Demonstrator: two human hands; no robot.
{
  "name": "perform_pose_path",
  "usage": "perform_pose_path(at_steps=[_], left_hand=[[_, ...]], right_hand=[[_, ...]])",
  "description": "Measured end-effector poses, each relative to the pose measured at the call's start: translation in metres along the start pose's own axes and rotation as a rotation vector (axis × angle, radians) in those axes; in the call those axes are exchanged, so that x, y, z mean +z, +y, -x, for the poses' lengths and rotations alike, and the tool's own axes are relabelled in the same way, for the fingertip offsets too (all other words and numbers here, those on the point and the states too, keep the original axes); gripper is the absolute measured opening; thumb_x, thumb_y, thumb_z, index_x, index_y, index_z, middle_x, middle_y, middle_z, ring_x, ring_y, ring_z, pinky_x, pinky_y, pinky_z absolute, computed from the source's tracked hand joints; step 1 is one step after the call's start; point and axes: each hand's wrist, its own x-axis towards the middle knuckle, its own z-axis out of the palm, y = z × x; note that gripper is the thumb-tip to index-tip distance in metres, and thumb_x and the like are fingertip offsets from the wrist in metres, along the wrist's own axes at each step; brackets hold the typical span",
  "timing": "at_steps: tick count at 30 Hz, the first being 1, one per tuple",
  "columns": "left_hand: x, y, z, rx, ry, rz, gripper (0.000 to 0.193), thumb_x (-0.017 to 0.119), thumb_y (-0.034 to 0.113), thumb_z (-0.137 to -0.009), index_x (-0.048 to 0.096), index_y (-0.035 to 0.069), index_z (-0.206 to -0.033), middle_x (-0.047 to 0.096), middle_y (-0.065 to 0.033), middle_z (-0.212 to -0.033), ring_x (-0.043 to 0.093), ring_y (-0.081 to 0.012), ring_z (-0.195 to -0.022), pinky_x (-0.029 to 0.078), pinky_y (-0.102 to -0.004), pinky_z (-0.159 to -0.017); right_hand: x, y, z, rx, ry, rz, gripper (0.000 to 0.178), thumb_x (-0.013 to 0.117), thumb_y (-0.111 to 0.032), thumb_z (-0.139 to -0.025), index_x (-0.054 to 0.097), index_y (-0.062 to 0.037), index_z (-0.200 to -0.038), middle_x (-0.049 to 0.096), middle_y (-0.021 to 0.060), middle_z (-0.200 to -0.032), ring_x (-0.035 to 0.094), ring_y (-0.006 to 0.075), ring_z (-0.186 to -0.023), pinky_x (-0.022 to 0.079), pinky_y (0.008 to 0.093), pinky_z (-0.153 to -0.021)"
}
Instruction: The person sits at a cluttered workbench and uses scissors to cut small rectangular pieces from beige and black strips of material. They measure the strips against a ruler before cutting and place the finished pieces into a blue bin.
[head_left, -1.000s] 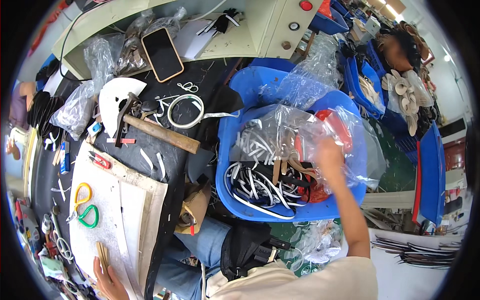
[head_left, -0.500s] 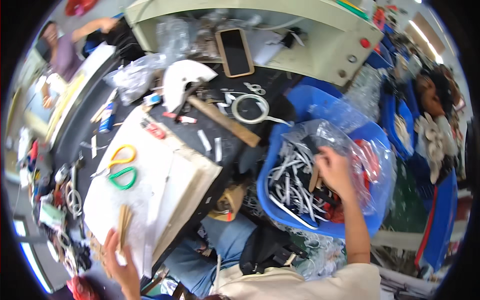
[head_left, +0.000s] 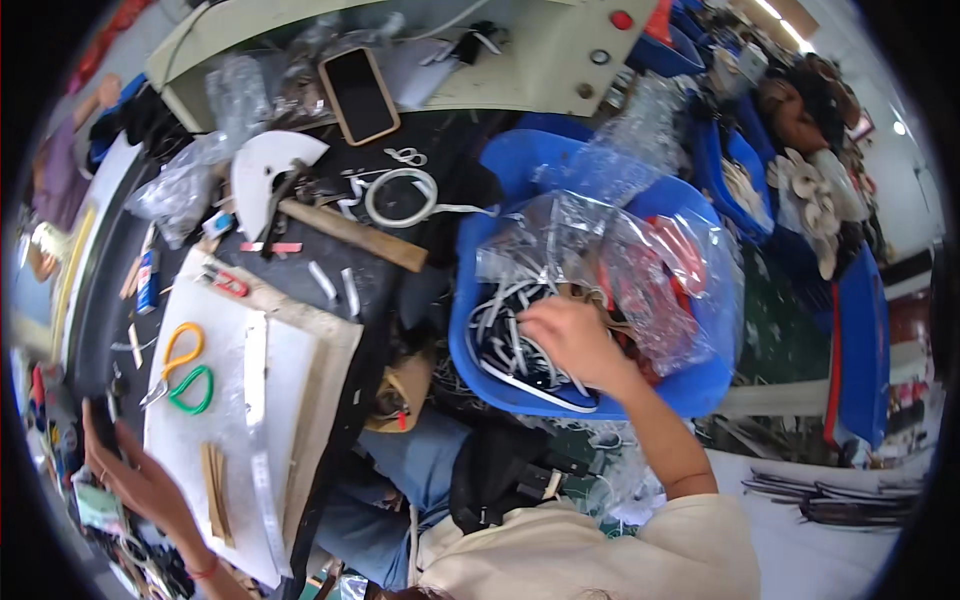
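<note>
My right hand [head_left: 572, 338] is inside a blue tub [head_left: 640, 398], fingers bent together over a tangle of narrow white and black strips [head_left: 503, 318]. What lies between those fingertips is hidden. Beside it in the tub are crumpled clear plastic bags [head_left: 655, 325] and red pieces [head_left: 675, 250]. My left hand [head_left: 140, 480] is past the left edge of a white board [head_left: 200, 290], its thumb and fingers on either side of a dark object [head_left: 100, 425] whose kind I cannot make out. Thin wooden sticks [head_left: 214, 495] lie on the board.
Scissors [head_left: 186, 365] with orange and green handles and a long pale strip [head_left: 256, 380] lie on the board. Behind it are a hammer [head_left: 350, 232], a tape roll [head_left: 400, 197], a white curved piece [head_left: 265, 180] and a phone [head_left: 360, 97]. More blue tubs [head_left: 735, 190] stand at right.
My left hand has moved from beside the wooden sticks leftward and farther away, to the dark object. My right hand has shifted within the tub toward the white strips. The whole view has turned.
</note>
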Motion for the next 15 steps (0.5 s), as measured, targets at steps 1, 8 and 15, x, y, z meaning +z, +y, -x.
perform_pose_path(at_steps=[1, 8, 15], left_hand=[[0.007, -0.030, 0.010, -0.014, -0.099, -0.072, 0.039, 0.049, 0.010, -0.094, 0.043, 0.000, -0.131, 0.050, -0.0195, -0.125, 0.049, -0.0315, -0.115, 0.038, -0.0370, -0.097], [0.050, -0.095, 0.060, -0.376, -0.632, 0.371, 0.044, 0.043, 0.023, -0.098, 0.040, -0.001, -0.134, 0.043, -0.0164, -0.136, 0.042, -0.0259, -0.126, 0.030, -0.0333, -0.104], [0.000, -0.038, 0.031, -0.157, -0.513, 0.346, 0.037, 0.047, 0.016, -0.096, 0.046, 0.001, -0.130, 0.046, -0.0128, -0.134, 0.042, -0.0255, -0.126, 0.034, -0.0378, -0.103]], right_hand=[[-0.017, 0.035, 0.012, 0.069, -0.033, 0.083, 0.011, 0.059, -0.011, -0.082, 0.065, -0.0017, -0.081, 0.064, 0.0165, -0.081, 0.062, 0.0337, -0.077, 0.049, 0.0389, -0.068], [-0.012, 0.133, 0.089, 0.411, -0.219, 0.405, 0.035, 0.072, -0.019, -0.069, 0.063, 0.0022, -0.095, 0.061, 0.0222, -0.094, 0.059, 0.0358, -0.091, 0.046, 0.0422, -0.083], [-0.036, 0.142, 0.075, 0.507, -0.232, 0.213, 0.041, 0.073, -0.027, -0.071, 0.056, -0.0028, -0.099, 0.065, 0.0203, -0.086, 0.062, 0.0392, -0.082, 0.048, 0.0466, -0.074]])
